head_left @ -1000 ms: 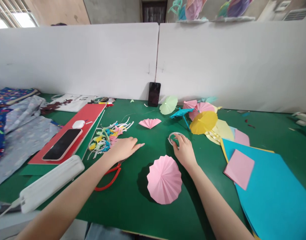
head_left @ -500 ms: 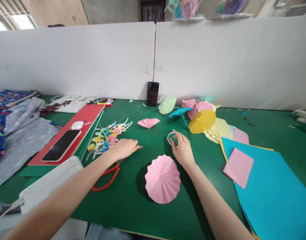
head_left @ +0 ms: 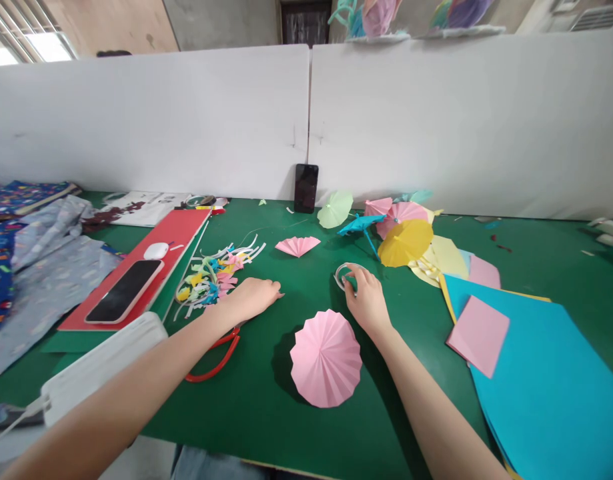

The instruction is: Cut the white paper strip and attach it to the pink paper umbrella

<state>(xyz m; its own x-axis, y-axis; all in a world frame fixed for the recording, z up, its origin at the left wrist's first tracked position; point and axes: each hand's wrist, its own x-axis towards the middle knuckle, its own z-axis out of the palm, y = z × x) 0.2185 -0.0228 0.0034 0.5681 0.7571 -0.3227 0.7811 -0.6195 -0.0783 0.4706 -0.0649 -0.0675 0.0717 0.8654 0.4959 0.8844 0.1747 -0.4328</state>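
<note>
My right hand (head_left: 367,301) is closed round the side of a roll of clear tape (head_left: 339,273) that stands out on its left. My left hand (head_left: 253,298) hovers low over the table, fingers curled together; whatever they might hold is hidden. Beneath that wrist lie red-handled scissors (head_left: 221,367), their blades covered by the hand. Between my forearms rests a pleated pink paper umbrella top (head_left: 326,359), opened into a full round. A smaller folded pink fan (head_left: 298,246) lies farther back, and a tangle of coloured paper strips (head_left: 209,277) sits beside my left hand.
Finished paper umbrellas, including a yellow one (head_left: 405,243) and a blue one (head_left: 361,224), stand back right. Blue paper sheets (head_left: 551,373) with a pink square (head_left: 479,335) lie right. A phone (head_left: 125,291) rests on a red board (head_left: 181,233) left; another phone (head_left: 306,188) leans on the partition.
The fingers of my left hand have curled in slightly, and the hand now covers the scissors' blades more. My right hand keeps its place at the tape roll.
</note>
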